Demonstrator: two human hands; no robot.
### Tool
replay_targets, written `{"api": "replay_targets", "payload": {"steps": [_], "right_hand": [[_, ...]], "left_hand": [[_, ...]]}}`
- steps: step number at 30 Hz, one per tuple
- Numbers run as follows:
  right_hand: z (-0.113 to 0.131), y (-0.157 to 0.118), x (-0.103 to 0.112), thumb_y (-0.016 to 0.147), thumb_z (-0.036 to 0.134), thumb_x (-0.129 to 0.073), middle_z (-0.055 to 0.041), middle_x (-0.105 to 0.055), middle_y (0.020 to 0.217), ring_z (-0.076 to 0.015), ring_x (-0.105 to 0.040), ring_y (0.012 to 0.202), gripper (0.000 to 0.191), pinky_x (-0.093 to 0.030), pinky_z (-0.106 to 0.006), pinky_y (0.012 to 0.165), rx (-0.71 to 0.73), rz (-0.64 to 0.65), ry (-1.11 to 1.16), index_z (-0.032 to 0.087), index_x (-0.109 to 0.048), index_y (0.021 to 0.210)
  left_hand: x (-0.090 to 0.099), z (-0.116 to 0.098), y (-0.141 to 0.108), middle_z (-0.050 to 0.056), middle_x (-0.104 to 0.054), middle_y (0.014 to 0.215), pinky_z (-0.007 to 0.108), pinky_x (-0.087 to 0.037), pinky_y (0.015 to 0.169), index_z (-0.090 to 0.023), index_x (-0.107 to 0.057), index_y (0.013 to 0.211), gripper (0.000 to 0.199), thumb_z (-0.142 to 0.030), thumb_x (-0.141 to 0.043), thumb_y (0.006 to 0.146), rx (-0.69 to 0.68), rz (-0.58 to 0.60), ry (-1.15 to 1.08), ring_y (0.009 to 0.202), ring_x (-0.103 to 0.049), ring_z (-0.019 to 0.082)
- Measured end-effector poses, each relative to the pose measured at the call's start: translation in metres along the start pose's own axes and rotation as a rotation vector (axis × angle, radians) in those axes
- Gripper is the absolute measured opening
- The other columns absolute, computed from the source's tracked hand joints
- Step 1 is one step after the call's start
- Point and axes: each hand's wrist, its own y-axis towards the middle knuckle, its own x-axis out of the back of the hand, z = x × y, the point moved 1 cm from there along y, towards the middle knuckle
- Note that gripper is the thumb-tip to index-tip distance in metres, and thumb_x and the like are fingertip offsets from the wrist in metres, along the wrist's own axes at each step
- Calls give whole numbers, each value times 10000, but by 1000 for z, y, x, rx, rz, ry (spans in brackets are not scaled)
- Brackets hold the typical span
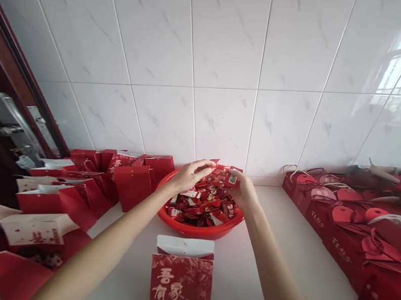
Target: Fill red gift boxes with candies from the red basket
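A red plastic basket (pixel 193 229) full of small wrapped candies (pixel 201 206) stands against the wall. Over its far side, my left hand (pixel 192 175) has its thumb and fingers closed on a small red wrapped candy (pixel 216 161). My right hand (pixel 244 192) is beside it at the basket's right side, pinching a red wrapped candy (pixel 233 180) with a pale label. Nearer to me, between my forearms, a dark red gift box (pixel 180 290) with white characters stands upright, its white top flap raised.
Several red gift boxes with raised flaps (pixel 131 187) crowd the left side, near a dark door with a metal handle (pixel 9 113). Along the right stand red gift bags (pixel 338 245) with cord handles. A tiled wall (pixel 233 48) rises behind the white tabletop (pixel 258 282).
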Motion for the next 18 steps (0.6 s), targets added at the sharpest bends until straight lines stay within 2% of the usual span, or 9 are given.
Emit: {"api": "replay_targets", "payload": {"steps": [5, 7, 9, 11, 13, 15, 16, 18], "right_hand": [[11, -19, -16, 755, 210, -705, -19, -699, 713, -170, -659, 669, 66, -570, -284, 626, -8, 224, 20, 167, -657, 769], [14, -27, -20, 742, 237, -722, -16, -703, 724, -168, -659, 677, 97, -559, -271, 619, 35, 267, -17, 168, -673, 790], [17, -33, -23, 733, 244, -724, -15, -709, 728, -166, -661, 683, 110, -545, -252, 597, 93, 242, -47, 171, -681, 803], [21, -36, -24, 734, 237, -711, -14, -707, 709, -165, -659, 668, 98, -532, -239, 561, 138, 164, -50, 176, -676, 802], [27, -38, -25, 736, 216, -691, -6, -689, 670, -157, -646, 624, 65, -518, -230, 518, 168, 63, -32, 177, -661, 779], [32, -39, -24, 731, 203, -688, 4, -664, 638, -150, -630, 588, 56, -513, -230, 493, 191, -16, -17, 177, -644, 753], [35, -40, -23, 723, 204, -697, 9, -654, 629, -147, -626, 579, 69, -515, -232, 490, 201, -38, -11, 177, -637, 742], [38, -42, -23, 700, 218, -723, 11, -646, 628, -146, -624, 579, 107, -525, -237, 497, 222, -42, 3, 177, -628, 729]], "left_hand": [[7, -30, -18, 51, -528, 1501, 369, -387, 1154, -247, -500, 1443, 596, -312, -622, 864, -100, -33, 89, 1362, -500, 252], [8, -35, -20, 72, -583, 1432, 379, -419, 1125, -233, -466, 1469, 667, -288, -666, 835, -104, -51, 91, 1293, -554, 259], [9, -34, -19, 82, -660, 1281, 377, -476, 1053, -222, -446, 1481, 734, -305, -715, 804, -106, -46, 27, 1158, -626, 250], [10, -27, -14, 83, -684, 1181, 369, -515, 978, -216, -410, 1498, 779, -356, -728, 801, -101, -25, -98, 1047, -659, 228], [9, -13, -4, 98, -680, 1188, 355, -525, 945, -196, -394, 1498, 702, -396, -637, 870, -61, -26, -141, 1037, -661, 215], [4, 5, 9, 111, -674, 1232, 328, -513, 946, -168, -467, 1439, 523, -351, -480, 948, 38, -25, 44, 1078, -651, 209], [-1, 15, 16, 103, -674, 1242, 310, -503, 947, -168, -537, 1371, 448, -311, -439, 957, 101, 36, 230, 1089, -645, 205], [-11, 33, 30, 100, -722, 1116, 309, -494, 921, -152, -692, 1096, 277, -226, -528, 886, 148, 132, 371, 1023, -664, 229]]}}
